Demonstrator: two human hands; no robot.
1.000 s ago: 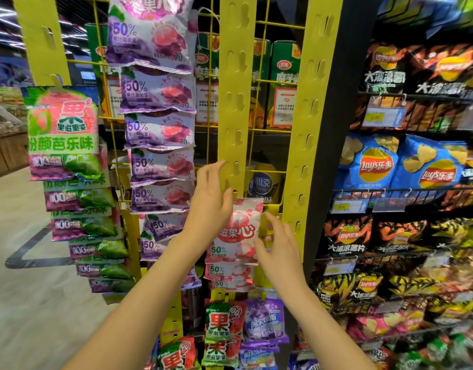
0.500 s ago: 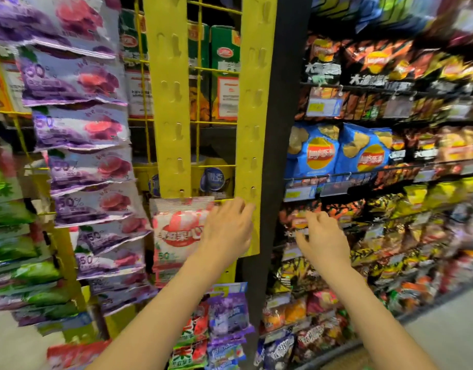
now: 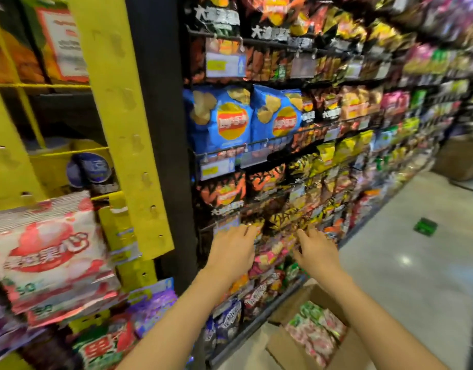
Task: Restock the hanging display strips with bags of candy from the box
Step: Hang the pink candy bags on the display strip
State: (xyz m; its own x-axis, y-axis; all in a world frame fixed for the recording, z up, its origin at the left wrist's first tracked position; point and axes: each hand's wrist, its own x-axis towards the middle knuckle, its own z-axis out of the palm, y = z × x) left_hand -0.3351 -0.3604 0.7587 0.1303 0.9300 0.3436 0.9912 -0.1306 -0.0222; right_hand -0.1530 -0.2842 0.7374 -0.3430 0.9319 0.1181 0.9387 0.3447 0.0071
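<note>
While both our hands are bare of stock, the work sits on either side of them. At the left edge of the display a white-and-red candy bag (image 3: 47, 249) hangs from a yellow display strip (image 3: 8, 166), clipped by its top seam so the face shows to shoppers; its red characters are too blurred for us to read, though a green "50" shows near its lower edge. Below it hang more bags, purple (image 3: 152, 303) and green-and-red (image 3: 107, 348). A second yellow strip (image 3: 123, 116) beside it carries bare hooks down its visible length, which we judge is where stock belongs next.

Our left hand (image 3: 234, 252) is held out with fingers loosely spread, gripping nothing, in front of the snack shelves. Our right hand (image 3: 318, 253) is just beside it, fingers likewise apart and relaxed, nothing in its grip.

On the shelf (image 3: 256, 149) behind them stand two blue chip bags (image 3: 246, 116) with the red-and-yellow Lay's roundel; black bags above bear white Chinese characters we cannot read surely.

Near the lower right, the cardboard box (image 3: 283, 348) lies open on the floor (image 3: 416, 263), holding pink-and-green candy bags (image 3: 318, 332) within easy reach for a downward pick.
</note>
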